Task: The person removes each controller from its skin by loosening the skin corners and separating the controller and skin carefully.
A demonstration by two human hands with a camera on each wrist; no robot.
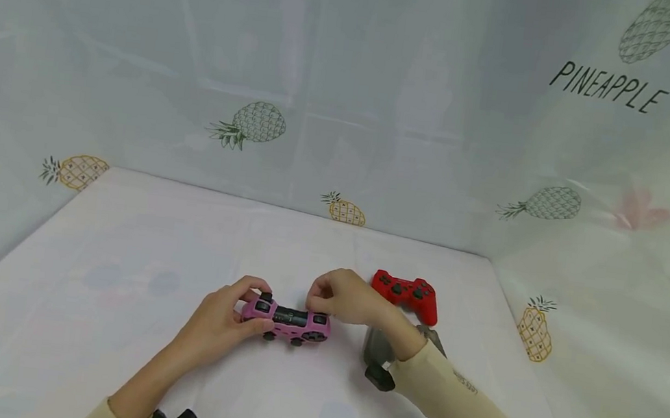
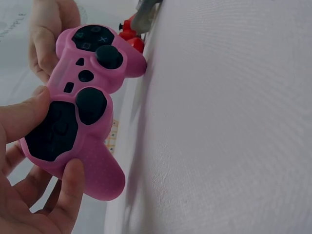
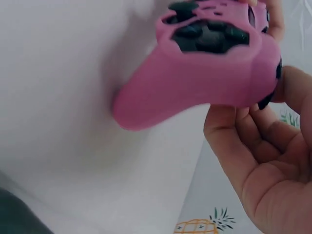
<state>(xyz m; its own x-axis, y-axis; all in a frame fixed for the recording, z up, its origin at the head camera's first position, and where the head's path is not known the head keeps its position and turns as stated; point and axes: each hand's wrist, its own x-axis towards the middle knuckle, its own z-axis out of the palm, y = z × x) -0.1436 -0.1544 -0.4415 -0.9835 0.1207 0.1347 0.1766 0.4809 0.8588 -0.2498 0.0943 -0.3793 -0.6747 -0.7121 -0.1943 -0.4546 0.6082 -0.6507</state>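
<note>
A pink game controller [image 1: 287, 328] with black buttons and thumbsticks is held above the white tabletop. My left hand [image 1: 216, 323] grips its left end, the thumb on the front face near the direction pad, as the left wrist view shows. At its other end my right hand [image 1: 346, 298] has curled fingers against the shoulder-button edge. In the right wrist view, one digit touches the black trigger of the pink controller [image 3: 180, 92] and another finger lies at its underside. Some right fingertips are hidden behind the controller.
A red game controller [image 1: 423, 303] lies on the table at the right. Nearer, a grey controller [image 1: 378, 346] lies partly hidden under my right forearm. A pineapple-printed curtain [image 1: 417, 142] hangs behind the white table [image 1: 150, 250] and along its sides.
</note>
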